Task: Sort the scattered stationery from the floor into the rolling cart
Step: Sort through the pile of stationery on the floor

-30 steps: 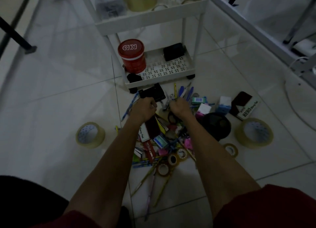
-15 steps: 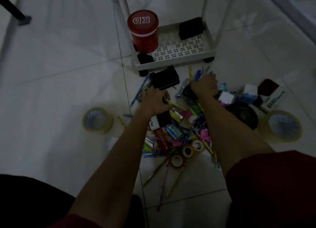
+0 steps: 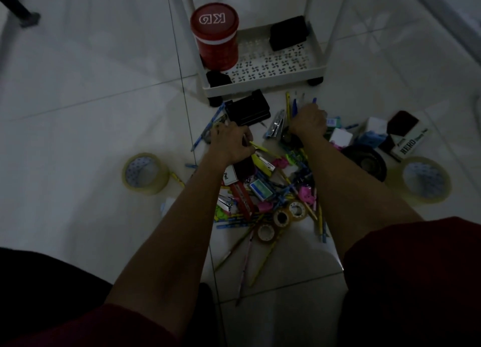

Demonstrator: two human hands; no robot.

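Stationery [image 3: 273,188] is lying heaped on the floor [image 3: 78,112], just in front of the cart [image 3: 263,88].

On the cart's bottom tray [image 3: 281,63] a red tub [image 3: 214,37] is standing at the left. Its lid is showing "KD" in white, upside down to you. Right of the heap a box [image 3: 410,142] is lying flat and reading "HERO" in large letters; the smaller line beside it is too blurred to read. Under your left wrist a white card [image 3: 227,176] is showing the word "Pad".

Both your forearms [image 3: 182,229] are stretching forward, nearly straight, and drawing closer together toward the hands.

Your left hand [image 3: 230,143] is sitting knuckles-up at the heap's far left, just this side of a black punch [image 3: 247,109]. Its fingers are curling under, and a yellow pencil [image 3: 261,148] is sticking out from the thumb side, seemingly pinched there in the dim light.

Your right hand [image 3: 308,122] is lying palm-down at the heap's far edge. Its fingers are bending down over blue pens [image 3: 294,107], whose tips are poking out beyond the knuckles. You cannot tell whether it is gripping any of them.

A big tape roll [image 3: 144,173] is lying well to the left of the heap, and a second roll [image 3: 424,180] is lying to the right.
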